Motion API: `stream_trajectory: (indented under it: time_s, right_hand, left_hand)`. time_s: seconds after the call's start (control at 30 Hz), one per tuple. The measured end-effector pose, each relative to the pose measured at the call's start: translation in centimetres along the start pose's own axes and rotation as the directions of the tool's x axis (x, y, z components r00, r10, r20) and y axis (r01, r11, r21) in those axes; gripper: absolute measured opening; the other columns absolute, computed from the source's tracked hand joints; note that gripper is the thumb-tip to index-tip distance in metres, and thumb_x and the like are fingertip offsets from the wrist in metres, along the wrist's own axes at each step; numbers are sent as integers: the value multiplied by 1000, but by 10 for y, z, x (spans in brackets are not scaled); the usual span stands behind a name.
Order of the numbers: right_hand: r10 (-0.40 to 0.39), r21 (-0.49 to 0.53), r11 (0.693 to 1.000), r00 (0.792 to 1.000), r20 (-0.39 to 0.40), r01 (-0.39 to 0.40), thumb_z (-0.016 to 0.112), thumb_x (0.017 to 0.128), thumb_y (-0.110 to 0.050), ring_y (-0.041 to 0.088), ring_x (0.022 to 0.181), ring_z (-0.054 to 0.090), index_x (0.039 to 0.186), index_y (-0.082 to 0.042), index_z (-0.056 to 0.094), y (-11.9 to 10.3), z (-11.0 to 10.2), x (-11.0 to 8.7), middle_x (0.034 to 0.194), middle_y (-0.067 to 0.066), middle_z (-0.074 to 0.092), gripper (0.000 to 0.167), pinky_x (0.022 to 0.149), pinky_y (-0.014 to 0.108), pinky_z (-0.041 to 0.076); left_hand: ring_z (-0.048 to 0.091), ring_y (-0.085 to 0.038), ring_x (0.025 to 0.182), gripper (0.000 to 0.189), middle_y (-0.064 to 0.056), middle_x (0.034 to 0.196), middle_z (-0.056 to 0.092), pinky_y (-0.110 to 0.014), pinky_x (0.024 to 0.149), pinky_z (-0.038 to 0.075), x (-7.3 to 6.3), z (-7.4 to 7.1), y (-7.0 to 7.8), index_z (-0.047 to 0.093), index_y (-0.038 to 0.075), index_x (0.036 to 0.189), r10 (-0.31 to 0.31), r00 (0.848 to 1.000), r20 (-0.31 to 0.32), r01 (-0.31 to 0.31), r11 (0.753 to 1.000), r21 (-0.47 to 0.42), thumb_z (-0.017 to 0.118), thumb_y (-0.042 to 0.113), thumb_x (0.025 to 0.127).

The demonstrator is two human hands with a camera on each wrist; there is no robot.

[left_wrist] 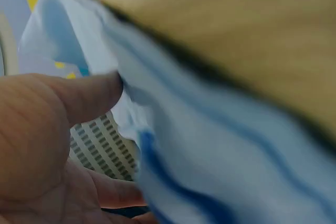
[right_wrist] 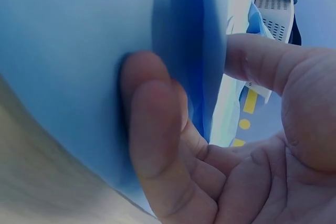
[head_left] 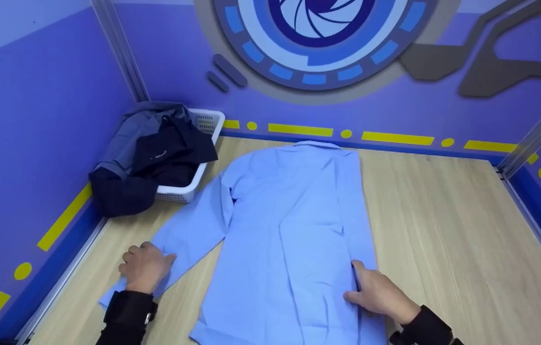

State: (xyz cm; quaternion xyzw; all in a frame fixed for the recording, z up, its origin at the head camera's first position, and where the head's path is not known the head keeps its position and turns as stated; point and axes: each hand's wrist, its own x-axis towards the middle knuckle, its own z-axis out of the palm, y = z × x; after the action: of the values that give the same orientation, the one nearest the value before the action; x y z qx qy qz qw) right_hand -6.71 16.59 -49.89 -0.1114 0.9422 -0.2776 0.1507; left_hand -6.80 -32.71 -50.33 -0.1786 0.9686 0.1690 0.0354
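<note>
Shirt [head_left: 261, 225] spread on bench [head_left: 438, 230]. My left hand [head_left: 143, 268] pinches the sleeve [head_left: 194, 225]; my right hand [head_left: 381, 292] grips cloth near the opposite side. Best: light pinch, even tension.

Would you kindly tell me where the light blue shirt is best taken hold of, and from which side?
Probably by its long right edge, coming from the right: the light blue shirt lies spread out, that edge fairly straight beside bare tabletop, while a sleeve slants out on the left.

Pale wood-grain tabletop [head_left: 443, 239], light-blue shirt [head_left: 294, 215] and white basket [head_left: 182, 190] directly on it.
</note>
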Motion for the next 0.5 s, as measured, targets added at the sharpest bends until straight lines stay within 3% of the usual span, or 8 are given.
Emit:
stream_trajectory:
  time_s: [0.13, 0.27, 0.33, 0.4, 0.43, 0.5]
  right_hand:
    - [-24, 24, 999, 1000, 5, 24, 82, 82, -13, 20, 60, 61, 137, 15, 46, 1, -1, 0, 93, 22, 68, 72, 55, 35, 50]
    - [-42, 5, 999, 998, -42, 42, 80, 84, -13, 19, 61, 61, 136, 15, 46, -5, -4, 1, 83, 18, 67, 68, 55, 35, 50]
    - [-83, 26, 996, 993, -82, 85, 77, 87, -14, 16, 60, 58, 135, 15, 47, -12, -5, 2, 77, 11, 64, 63, 54, 33, 48]
    - [-155, 119, 979, 983, -96, 166, 74, 93, -16, 13, 59, 57, 135, 14, 47, -22, -7, 2, 76, 6, 63, 58, 53, 30, 48]
    - [-199, 198, 957, 977, -83, 212, 71, 96, -16, 12, 56, 57, 136, 14, 46, -27, -8, 2, 76, 5, 62, 57, 51, 29, 48]
    - [-301, 392, 873, 953, -33, 289, 66, 101, -16, 17, 58, 62, 139, 12, 43, -39, -9, 1, 84, 7, 63, 52, 52, 31, 53]
  left_hand:
    - [65, -52, 89, 47, -38, 98, 65, -59, 74, 52, 5, -6, 2, 56, -19, 114, 74, 997, 24, -72, 995, -74, 68, 20, 92]
    - [68, -47, 83, 44, -32, 98, 70, -57, 68, 53, -2, -13, 35, 60, -12, 126, 189, 978, -82, -199, 971, -136, 62, 5, 86]
    - [68, -49, 85, 49, -32, 100, 71, -58, 70, 53, -11, -16, 63, 60, -8, 132, 238, 957, -166, -267, 947, -181, 65, 4, 84]
    - [68, -48, 82, 47, -29, 96, 72, -58, 68, 53, -22, -19, 93, 63, -5, 130, 293, 923, -250, -349, 911, -222, 69, 4, 84]
    - [68, -46, 79, 45, -27, 93, 72, -57, 67, 53, -29, -19, 109, 64, -4, 126, 323, 901, -290, -395, 887, -239, 71, 4, 83]
    - [68, -42, 71, 39, -23, 83, 71, -53, 62, 53, -43, -17, 139, 64, -3, 118, 387, 853, -351, -486, 834, -262, 75, 4, 81]
